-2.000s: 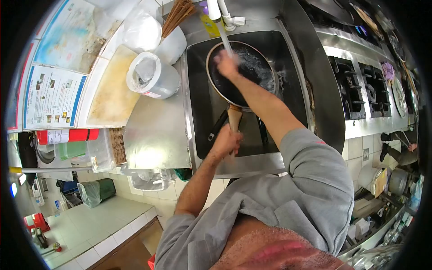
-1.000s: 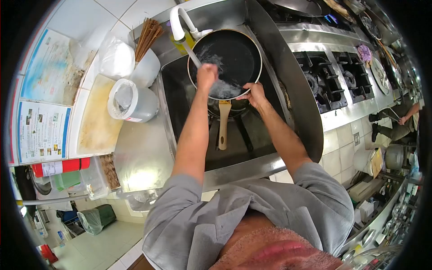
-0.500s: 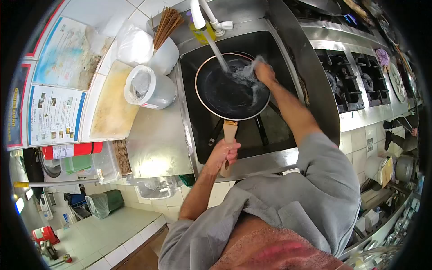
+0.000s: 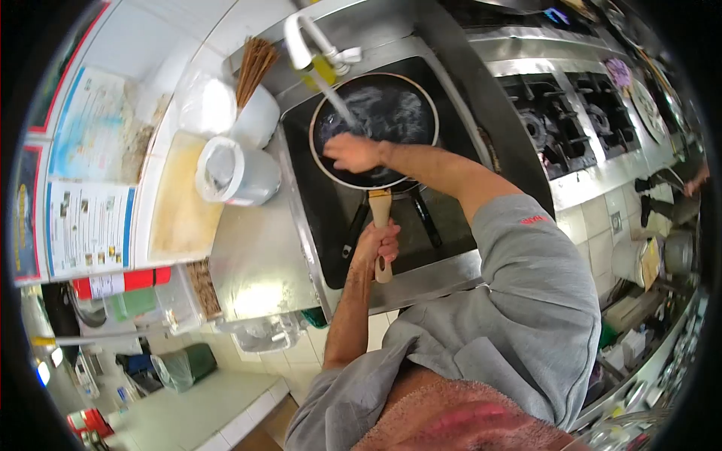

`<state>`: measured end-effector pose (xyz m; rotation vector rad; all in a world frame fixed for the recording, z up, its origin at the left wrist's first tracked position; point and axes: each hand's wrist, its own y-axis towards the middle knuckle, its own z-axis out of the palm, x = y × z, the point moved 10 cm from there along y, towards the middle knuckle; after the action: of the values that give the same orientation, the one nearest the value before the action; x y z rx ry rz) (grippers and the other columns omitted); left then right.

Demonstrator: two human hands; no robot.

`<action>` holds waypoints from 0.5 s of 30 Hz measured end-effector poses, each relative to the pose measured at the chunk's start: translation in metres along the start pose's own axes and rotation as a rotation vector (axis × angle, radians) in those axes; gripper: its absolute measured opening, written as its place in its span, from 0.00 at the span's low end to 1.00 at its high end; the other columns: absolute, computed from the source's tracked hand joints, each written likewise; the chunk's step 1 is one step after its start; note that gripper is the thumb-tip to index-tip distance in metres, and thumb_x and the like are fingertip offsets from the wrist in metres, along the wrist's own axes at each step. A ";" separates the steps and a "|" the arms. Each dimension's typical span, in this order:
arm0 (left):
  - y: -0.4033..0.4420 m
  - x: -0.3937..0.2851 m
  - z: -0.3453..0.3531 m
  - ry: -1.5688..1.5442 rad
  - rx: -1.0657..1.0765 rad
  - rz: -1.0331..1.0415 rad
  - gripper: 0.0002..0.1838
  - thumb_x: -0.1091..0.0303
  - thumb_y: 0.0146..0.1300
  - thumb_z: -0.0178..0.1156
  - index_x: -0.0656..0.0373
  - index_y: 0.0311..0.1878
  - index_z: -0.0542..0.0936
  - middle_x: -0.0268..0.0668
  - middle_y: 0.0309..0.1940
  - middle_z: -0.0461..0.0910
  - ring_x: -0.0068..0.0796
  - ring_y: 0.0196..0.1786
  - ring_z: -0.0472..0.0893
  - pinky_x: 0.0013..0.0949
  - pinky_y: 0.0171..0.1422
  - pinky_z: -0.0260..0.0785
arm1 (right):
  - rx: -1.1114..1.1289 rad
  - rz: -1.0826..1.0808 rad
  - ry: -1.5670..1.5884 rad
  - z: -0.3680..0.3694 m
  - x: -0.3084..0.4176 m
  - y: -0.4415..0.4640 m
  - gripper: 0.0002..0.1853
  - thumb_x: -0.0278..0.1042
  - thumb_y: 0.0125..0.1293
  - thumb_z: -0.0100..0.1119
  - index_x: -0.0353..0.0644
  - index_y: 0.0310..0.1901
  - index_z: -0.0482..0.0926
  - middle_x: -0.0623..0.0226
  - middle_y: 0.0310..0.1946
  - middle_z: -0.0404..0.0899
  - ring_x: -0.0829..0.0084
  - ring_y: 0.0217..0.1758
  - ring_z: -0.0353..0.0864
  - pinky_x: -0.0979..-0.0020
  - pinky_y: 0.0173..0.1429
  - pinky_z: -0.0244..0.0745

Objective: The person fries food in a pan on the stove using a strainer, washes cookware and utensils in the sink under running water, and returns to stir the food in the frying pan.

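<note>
A dark frying pan (image 4: 376, 113) with a pale rim lies in the sink (image 4: 459, 218), tap water running into it. My left hand (image 4: 376, 244) is closed around its light wooden handle (image 4: 381, 207). Inside the pan, at its near left side, my right hand (image 4: 353, 152) presses down with bent fingers close together. Whatever those fingers may hold is hidden under them. The white tap (image 4: 298, 49) pours from above, and water swirls over the pan's surface. Black handles (image 4: 425, 218) of other pans stick out beneath this one.
Left of the sink stand a white bucket (image 4: 252, 177), a bundle of thin sticks (image 4: 256, 71) in a white container, and a stained board (image 4: 184, 203). A yellow bottle (image 4: 320, 71) is behind the tap. Gas burners (image 4: 538, 128) line the right. Another person's legs (image 4: 658, 199) show at far right.
My right hand has swept from the pan's right side to its near left, and the splash there has spread into swirling water. My left hand keeps its hold on the handle.
</note>
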<state>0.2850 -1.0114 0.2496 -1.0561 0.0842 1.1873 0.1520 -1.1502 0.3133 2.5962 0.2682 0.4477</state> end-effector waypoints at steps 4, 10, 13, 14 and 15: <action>0.009 -0.020 -0.004 0.195 -0.042 0.103 0.11 0.75 0.52 0.54 0.54 0.31 0.61 0.25 0.12 0.58 0.15 0.08 0.57 0.24 0.10 0.51 | 0.009 -0.022 0.008 -0.050 0.023 -0.038 0.10 0.36 0.52 0.52 0.45 0.37 0.71 0.65 0.36 0.66 0.66 0.43 0.65 0.64 0.46 0.60; -0.020 -0.046 -0.012 0.482 -0.227 0.165 0.09 0.78 0.50 0.52 0.58 0.31 0.62 0.30 0.13 0.61 0.18 0.09 0.60 0.26 0.10 0.54 | -0.180 1.049 0.021 -0.054 -0.061 -0.158 0.12 0.34 0.55 0.52 0.44 0.41 0.73 0.59 0.41 0.67 0.58 0.49 0.66 0.57 0.51 0.61; -0.036 -0.051 -0.025 0.819 -0.298 0.229 0.09 0.76 0.50 0.52 0.61 0.32 0.62 0.31 0.13 0.62 0.22 0.09 0.62 0.28 0.11 0.57 | -0.178 1.159 0.175 -0.060 -0.013 -0.189 0.11 0.33 0.55 0.52 0.44 0.41 0.73 0.57 0.43 0.66 0.58 0.51 0.66 0.56 0.54 0.61; -0.044 -0.053 -0.031 0.923 -0.351 0.236 0.09 0.75 0.49 0.53 0.63 0.31 0.62 0.35 0.13 0.65 0.24 0.09 0.65 0.29 0.10 0.59 | -0.240 1.177 0.231 -0.069 0.007 -0.197 0.12 0.32 0.54 0.52 0.44 0.41 0.73 0.56 0.42 0.67 0.58 0.50 0.67 0.58 0.54 0.62; -0.052 -0.058 -0.030 1.084 -0.405 0.280 0.10 0.75 0.49 0.53 0.64 0.30 0.62 0.38 0.14 0.67 0.27 0.11 0.68 0.31 0.11 0.61 | -0.252 1.200 0.230 -0.070 0.020 -0.209 0.12 0.32 0.54 0.52 0.44 0.41 0.73 0.56 0.42 0.67 0.58 0.50 0.67 0.58 0.54 0.62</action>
<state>0.3143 -1.0731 0.2985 -2.0071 0.8845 0.7561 0.1235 -0.9343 0.2725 2.1725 -1.2464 1.0692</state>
